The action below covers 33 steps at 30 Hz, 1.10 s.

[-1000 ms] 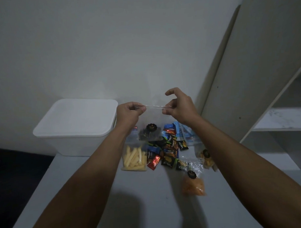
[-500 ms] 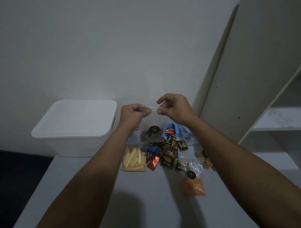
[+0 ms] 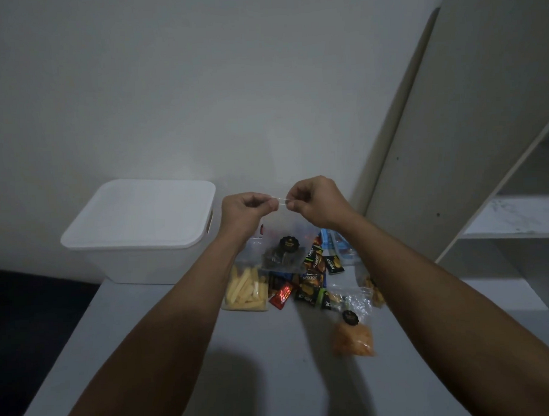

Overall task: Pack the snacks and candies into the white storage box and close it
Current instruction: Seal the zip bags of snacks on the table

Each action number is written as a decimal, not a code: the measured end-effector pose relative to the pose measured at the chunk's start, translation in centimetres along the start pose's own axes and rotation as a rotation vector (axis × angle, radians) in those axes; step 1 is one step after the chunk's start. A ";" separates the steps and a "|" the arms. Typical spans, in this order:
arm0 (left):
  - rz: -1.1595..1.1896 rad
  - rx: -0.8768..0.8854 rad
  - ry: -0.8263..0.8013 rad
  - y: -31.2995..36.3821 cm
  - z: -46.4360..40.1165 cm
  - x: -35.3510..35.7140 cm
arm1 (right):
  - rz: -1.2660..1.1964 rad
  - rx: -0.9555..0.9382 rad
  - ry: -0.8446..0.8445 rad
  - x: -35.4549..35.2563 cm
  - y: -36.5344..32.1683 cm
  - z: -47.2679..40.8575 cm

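A clear zip bag of dark snacks (image 3: 282,254) with a black round label hangs above the table, pinched at its top strip by my left hand (image 3: 245,209) and my right hand (image 3: 316,200), thumbs almost touching. The white storage box (image 3: 137,243) stands to the left at the table's back with its lid on. Below the bag lie a pack of pale yellow sticks (image 3: 246,288), several small dark and red candy wrappers (image 3: 310,284), a blue packet (image 3: 336,243) and a bag of orange snacks (image 3: 352,337).
The grey table (image 3: 257,379) runs toward me, its left edge dropping to a dark floor. A pale shelf unit (image 3: 482,138) stands at the right against the white wall. Another clear snack bag (image 3: 374,290) lies partly under my right forearm.
My two hands have slid toward each other along the bag's top strip; the gap between them has shrunk to almost nothing. The bag still hangs in the same place.
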<state>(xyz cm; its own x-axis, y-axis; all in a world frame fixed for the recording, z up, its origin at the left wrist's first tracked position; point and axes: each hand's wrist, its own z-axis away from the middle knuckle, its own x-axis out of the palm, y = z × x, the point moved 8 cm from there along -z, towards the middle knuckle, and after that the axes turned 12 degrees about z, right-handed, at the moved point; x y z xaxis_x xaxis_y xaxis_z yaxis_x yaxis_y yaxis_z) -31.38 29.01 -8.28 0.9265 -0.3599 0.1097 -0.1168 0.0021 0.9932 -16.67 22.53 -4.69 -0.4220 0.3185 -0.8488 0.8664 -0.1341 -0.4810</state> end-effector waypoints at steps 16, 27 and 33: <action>0.126 -0.090 0.095 -1.9 -0.3 -3.3 | -0.045 0.126 0.006 0.3 2.1 0.4; 0.160 -0.169 0.040 -5.9 1.1 -6.0 | -0.181 0.098 -0.114 2.4 0.8 0.8; 0.037 -0.248 0.049 -9.5 2.9 -7.7 | -0.237 0.141 -0.157 5.2 0.6 1.4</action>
<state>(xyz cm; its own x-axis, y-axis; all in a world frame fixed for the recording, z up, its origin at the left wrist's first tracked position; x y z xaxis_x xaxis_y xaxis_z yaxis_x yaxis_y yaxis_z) -38.42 29.04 -18.68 0.9403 -0.3092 0.1422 -0.0656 0.2454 0.9672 -18.66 22.80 -9.69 -0.6532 0.2096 -0.7276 0.6982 -0.2052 -0.6859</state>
